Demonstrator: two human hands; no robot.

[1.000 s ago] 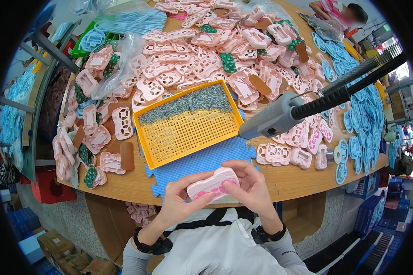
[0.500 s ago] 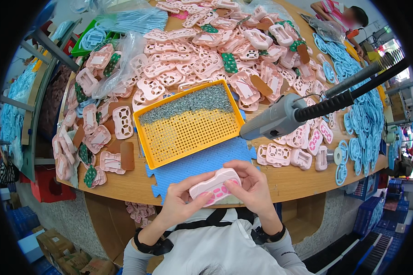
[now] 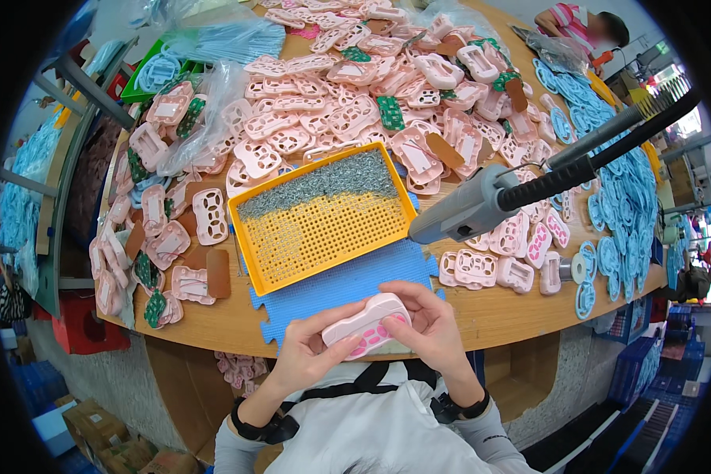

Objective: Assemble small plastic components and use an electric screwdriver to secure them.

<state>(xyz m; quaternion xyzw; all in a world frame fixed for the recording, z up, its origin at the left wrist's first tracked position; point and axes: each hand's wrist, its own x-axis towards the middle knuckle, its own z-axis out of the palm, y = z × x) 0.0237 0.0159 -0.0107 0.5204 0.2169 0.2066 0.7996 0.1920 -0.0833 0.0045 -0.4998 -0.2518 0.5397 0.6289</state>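
Both hands hold a pale pink plastic toy casing (image 3: 358, 322) with bright pink oval buttons, tilted above the front edge of the table. My left hand (image 3: 306, 351) grips its left end, with the thumb on the lower part by the buttons. At the other end my right hand (image 3: 437, 332) is closed round the casing, thumb pressing on the button face. Fingers hide parts of both ends. Just beyond lies a blue foam mat (image 3: 336, 306) carrying a yellow tray (image 3: 344, 259) of small screws (image 3: 324, 186). A grey power screwdriver (image 3: 462, 212) hangs right of the tray.
Pink casing parts (image 3: 351, 118) are heaped across the back and left, some with green circuit boards (image 3: 389, 113). Light blue plastic parts (image 3: 624, 221) pile up at the right. A green bin (image 3: 138, 88) stands far left. Another person (image 3: 573, 24) sits at the far right.
The casing stays in both hands and tilts slightly, with the thumbs shifting a little over the button face. The whole view has moved slightly.
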